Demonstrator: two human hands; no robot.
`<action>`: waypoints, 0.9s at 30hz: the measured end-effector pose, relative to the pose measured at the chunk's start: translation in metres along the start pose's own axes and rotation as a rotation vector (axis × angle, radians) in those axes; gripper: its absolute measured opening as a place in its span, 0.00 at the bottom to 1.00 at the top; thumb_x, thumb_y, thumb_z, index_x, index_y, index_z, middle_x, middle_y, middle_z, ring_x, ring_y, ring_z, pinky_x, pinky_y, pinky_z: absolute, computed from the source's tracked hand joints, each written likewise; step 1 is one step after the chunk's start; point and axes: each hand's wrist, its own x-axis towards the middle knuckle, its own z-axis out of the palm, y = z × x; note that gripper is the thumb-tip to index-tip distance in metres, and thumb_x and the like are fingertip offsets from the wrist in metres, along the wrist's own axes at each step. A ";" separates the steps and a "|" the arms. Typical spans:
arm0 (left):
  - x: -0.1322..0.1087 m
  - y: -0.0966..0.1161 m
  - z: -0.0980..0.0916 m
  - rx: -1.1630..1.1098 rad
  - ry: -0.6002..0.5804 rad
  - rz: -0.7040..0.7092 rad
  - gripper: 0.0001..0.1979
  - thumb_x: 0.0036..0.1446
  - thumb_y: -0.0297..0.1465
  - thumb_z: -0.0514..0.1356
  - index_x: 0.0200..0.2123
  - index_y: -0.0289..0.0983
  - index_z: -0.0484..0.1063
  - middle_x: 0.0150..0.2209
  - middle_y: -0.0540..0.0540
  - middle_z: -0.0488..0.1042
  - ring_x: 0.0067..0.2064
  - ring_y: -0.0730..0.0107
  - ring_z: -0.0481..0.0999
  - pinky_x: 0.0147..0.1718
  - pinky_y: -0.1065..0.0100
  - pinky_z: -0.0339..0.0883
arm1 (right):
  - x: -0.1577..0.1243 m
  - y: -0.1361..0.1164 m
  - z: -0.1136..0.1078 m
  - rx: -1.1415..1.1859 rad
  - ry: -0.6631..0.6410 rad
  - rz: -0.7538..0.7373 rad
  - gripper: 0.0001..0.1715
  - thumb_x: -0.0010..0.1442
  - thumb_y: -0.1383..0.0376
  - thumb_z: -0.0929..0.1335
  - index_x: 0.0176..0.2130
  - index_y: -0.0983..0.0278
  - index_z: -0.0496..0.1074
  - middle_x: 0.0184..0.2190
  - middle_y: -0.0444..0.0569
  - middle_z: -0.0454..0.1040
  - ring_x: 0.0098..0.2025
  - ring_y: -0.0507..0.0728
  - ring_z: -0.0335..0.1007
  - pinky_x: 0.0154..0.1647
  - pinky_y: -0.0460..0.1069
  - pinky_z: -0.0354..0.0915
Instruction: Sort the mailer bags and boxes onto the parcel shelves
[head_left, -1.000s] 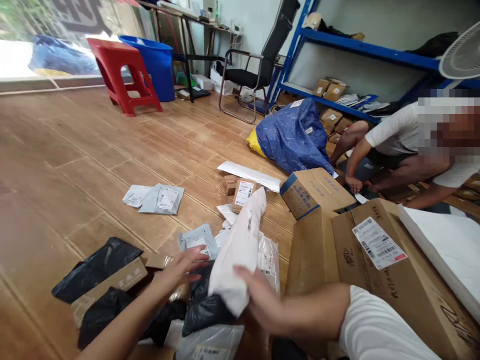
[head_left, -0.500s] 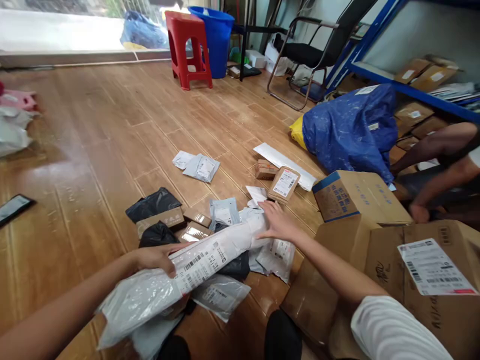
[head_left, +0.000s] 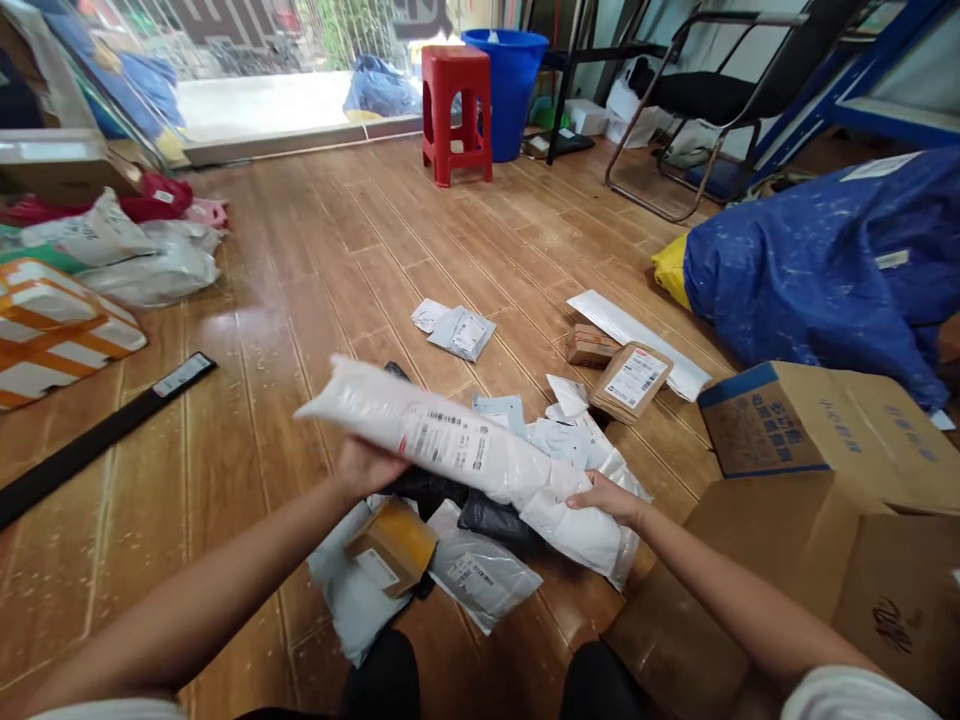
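A long white plastic mailer (head_left: 450, 440) with a printed shipping label is held up across both my hands, its left end higher than its right. My left hand (head_left: 367, 467) grips it from below near the left part, the fingers hidden behind it. At the right end my right hand (head_left: 606, 497) pinches its edge, thumb on top. Beneath it lies a pile of parcels on the floor: a grey mailer (head_left: 484, 580), a brown and yellow packet (head_left: 394, 545), a dark package (head_left: 495, 520) and several pale mailers.
Open cardboard boxes (head_left: 757, 540) stand at my right, with a blue sack (head_left: 817, 260) behind. Two small mailers (head_left: 461, 333) and a brown labelled packet (head_left: 632, 382) lie ahead. On the left are a long black parcel (head_left: 105, 435) and an orange-taped box (head_left: 64, 325). A red stool (head_left: 456, 115) stands farther back.
The long mailer has been lifted and swung round, so its left end now points up and away. My right hand has shifted from on top to its right end. The view has turned left.
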 end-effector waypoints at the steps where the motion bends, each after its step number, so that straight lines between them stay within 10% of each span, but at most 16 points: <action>1: 0.004 -0.006 0.006 -0.059 0.012 -0.036 0.36 0.57 0.58 0.50 0.58 0.39 0.66 0.59 0.38 0.69 0.61 0.41 0.65 0.59 0.39 0.53 | 0.002 0.000 0.007 0.061 0.029 0.013 0.30 0.40 0.57 0.79 0.42 0.67 0.77 0.38 0.51 0.81 0.38 0.60 0.77 0.45 0.55 0.70; 7: 0.023 -0.039 0.039 -0.083 0.131 -0.078 0.29 0.53 0.37 0.67 0.57 0.41 0.64 0.56 0.37 0.71 0.56 0.45 0.71 0.56 0.38 0.59 | 0.019 -0.017 0.053 0.105 0.101 -0.001 0.33 0.36 0.52 0.80 0.39 0.67 0.76 0.36 0.51 0.81 0.33 0.60 0.76 0.38 0.54 0.71; 11: 0.017 -0.056 0.032 0.000 0.336 -0.017 0.33 0.47 0.27 0.71 0.56 0.42 0.64 0.55 0.38 0.72 0.48 0.52 0.77 0.49 0.42 0.69 | 0.023 -0.041 0.078 -0.158 0.075 -0.023 0.34 0.42 0.47 0.77 0.41 0.68 0.76 0.38 0.54 0.80 0.36 0.63 0.76 0.40 0.56 0.71; 14: 0.004 -0.032 0.015 0.007 0.467 0.067 0.28 0.48 0.27 0.71 0.52 0.37 0.68 0.51 0.36 0.74 0.43 0.55 0.79 0.44 0.48 0.74 | 0.026 -0.061 0.084 -0.407 0.060 -0.196 0.34 0.53 0.43 0.70 0.49 0.65 0.74 0.45 0.56 0.77 0.48 0.66 0.72 0.52 0.59 0.68; 18: -0.034 0.052 -0.027 0.020 0.731 0.467 0.14 0.56 0.24 0.64 0.47 0.35 0.72 0.49 0.41 0.76 0.41 0.64 0.78 0.43 0.57 0.76 | 0.041 -0.059 0.074 -0.653 0.357 -0.522 0.35 0.62 0.45 0.63 0.62 0.59 0.62 0.52 0.55 0.71 0.57 0.63 0.65 0.63 0.62 0.58; 21: -0.076 0.096 -0.079 -0.049 1.097 0.635 0.14 0.63 0.24 0.58 0.51 0.40 0.70 0.45 0.47 0.77 0.39 0.73 0.78 0.42 0.67 0.75 | 0.056 -0.031 0.061 -0.617 0.499 -0.466 0.31 0.63 0.45 0.60 0.57 0.60 0.65 0.49 0.55 0.72 0.50 0.62 0.70 0.56 0.60 0.66; 27: -0.153 0.052 -0.189 -0.212 1.592 0.464 0.17 0.66 0.23 0.52 0.58 0.34 0.63 0.50 0.39 0.72 0.40 0.69 0.77 0.34 0.69 0.75 | 0.070 0.016 0.057 -0.634 0.410 -0.409 0.25 0.62 0.47 0.63 0.52 0.59 0.69 0.51 0.52 0.73 0.54 0.62 0.69 0.57 0.56 0.66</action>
